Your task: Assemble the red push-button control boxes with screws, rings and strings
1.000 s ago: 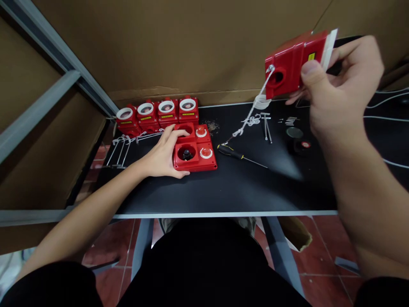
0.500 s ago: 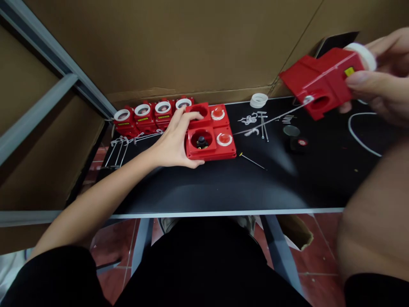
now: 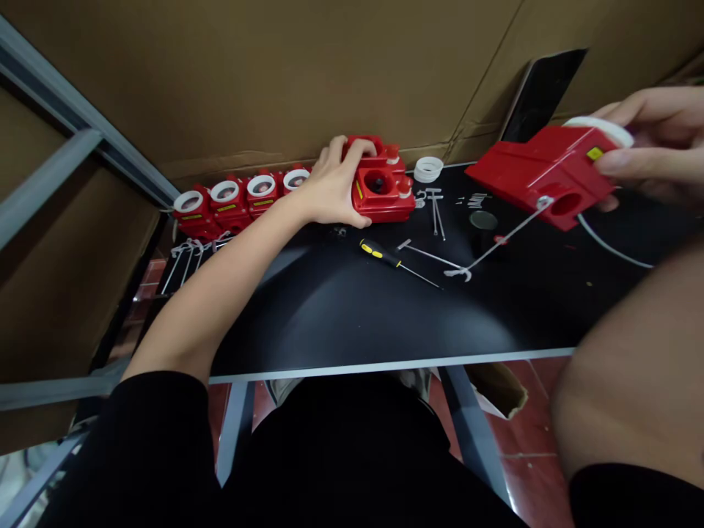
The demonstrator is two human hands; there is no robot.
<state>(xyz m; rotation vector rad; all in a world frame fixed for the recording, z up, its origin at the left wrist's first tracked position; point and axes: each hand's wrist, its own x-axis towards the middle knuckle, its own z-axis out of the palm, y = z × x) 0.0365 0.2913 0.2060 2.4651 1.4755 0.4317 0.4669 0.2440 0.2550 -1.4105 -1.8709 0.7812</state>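
Observation:
My left hand (image 3: pixel 335 185) is wrapped round the left side of red housings (image 3: pixel 385 194) with round openings, near the cardboard wall. At the right, above the table, my right hand (image 3: pixel 643 150) grips a red housing (image 3: pixel 550 169) by its end with the white ring (image 3: pixel 599 130). A white cord (image 3: pixel 503 242) runs from this housing down to a thin metal T-shaped rod (image 3: pixel 434 255) on the black table. Beside the rod lies a black and yellow screwdriver (image 3: pixel 379 253).
Several red housings (image 3: pixel 228 209) with white rings stand in a row at the left. Behind are stacked white rings (image 3: pixel 428 169), metal T-rods (image 3: pixel 435 209) and a leaning dark flat object (image 3: pixel 542 95). A round dark item (image 3: pixel 484 221) and white cable (image 3: pixel 616 249) are at the right.
My left hand has pushed its red housings back and tipped them towards the wall, uncovering the screwdriver handle. My right hand has moved its housing slightly left and down. The view has shifted.

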